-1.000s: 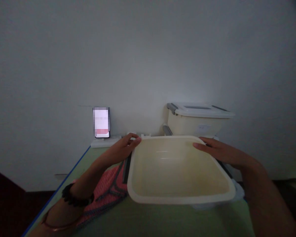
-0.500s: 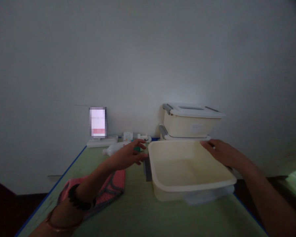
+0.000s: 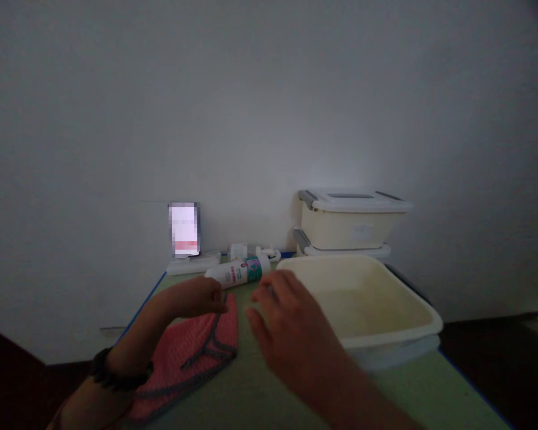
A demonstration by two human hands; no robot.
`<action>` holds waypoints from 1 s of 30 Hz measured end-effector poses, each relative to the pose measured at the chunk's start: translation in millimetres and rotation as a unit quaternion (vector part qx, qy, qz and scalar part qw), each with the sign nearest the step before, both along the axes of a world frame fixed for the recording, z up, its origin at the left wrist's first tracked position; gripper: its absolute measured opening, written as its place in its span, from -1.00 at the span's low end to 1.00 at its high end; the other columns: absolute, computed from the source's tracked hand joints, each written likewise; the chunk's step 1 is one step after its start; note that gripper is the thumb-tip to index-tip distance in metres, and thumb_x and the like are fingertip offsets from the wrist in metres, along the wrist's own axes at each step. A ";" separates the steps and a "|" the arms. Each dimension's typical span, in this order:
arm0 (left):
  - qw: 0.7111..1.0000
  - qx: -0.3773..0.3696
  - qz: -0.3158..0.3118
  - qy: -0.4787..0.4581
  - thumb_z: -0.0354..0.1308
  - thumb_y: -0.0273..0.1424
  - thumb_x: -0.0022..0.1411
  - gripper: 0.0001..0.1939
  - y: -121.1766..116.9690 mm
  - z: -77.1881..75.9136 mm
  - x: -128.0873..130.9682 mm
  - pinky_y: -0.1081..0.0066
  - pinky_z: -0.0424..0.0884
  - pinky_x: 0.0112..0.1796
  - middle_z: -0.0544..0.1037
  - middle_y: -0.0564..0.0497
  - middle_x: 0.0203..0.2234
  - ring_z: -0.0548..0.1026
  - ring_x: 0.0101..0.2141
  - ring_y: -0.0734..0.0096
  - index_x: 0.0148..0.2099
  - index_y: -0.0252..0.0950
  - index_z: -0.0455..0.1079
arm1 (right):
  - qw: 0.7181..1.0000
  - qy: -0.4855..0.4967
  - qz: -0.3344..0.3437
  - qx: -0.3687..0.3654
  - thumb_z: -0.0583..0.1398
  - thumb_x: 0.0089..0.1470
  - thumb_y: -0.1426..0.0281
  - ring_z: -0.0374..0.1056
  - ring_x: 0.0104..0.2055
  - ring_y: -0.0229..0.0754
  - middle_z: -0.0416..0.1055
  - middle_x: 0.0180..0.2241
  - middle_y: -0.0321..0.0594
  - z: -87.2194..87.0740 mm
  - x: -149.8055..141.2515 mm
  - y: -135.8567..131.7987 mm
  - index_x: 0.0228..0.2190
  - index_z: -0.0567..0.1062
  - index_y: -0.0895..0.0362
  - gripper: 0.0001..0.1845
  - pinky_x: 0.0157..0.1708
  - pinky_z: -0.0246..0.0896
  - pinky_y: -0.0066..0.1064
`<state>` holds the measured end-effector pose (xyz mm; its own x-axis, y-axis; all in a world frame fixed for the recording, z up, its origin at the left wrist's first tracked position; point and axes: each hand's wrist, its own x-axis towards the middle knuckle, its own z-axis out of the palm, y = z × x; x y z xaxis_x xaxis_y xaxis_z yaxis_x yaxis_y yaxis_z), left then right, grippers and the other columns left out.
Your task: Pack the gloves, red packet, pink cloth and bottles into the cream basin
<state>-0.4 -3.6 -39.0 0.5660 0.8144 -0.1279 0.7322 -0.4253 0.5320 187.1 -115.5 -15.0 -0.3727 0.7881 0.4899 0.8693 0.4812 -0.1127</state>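
Observation:
My left hand rests over the far edge of a pink cloth with grey trim, fingers curled onto it. Just beyond it a white bottle with a teal label lies on its side. My right hand hovers mid-table with fingers spread, holding nothing, just left of an open cream plastic tub that sits on a lid on the green table.
Two lidded cream containers are stacked against the wall behind the tub. A small standing screen on a white base and small white items line the back edge. The table has a blue edge at left and right.
Both hands left the tub, which now sits at the right. My right hand crossed left to mid-table; my left hand dropped onto the pink cloth. The bottle came into view.

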 end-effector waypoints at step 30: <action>0.744 -0.244 0.203 -0.588 0.33 -0.30 -0.04 -0.64 -41.2 -58.0 10.1 0.51 0.38 -0.41 0.50 0.07 -0.46 0.45 -0.49 0.50 -0.19 -0.29 0.39 | 0.797 0.513 0.048 -0.314 0.07 0.08 0.24 0.26 -0.42 -0.24 0.31 -0.50 -0.32 -113.8 -29.5 17.6 -0.41 0.35 0.11 -0.80 -0.42 0.18 -0.46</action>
<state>9.7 -44.8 -97.0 0.2406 0.9677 -0.0749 -0.3465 0.1577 0.9247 157.6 -97.9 -128.9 -0.1031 0.9901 0.0957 0.1261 0.1085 -0.9861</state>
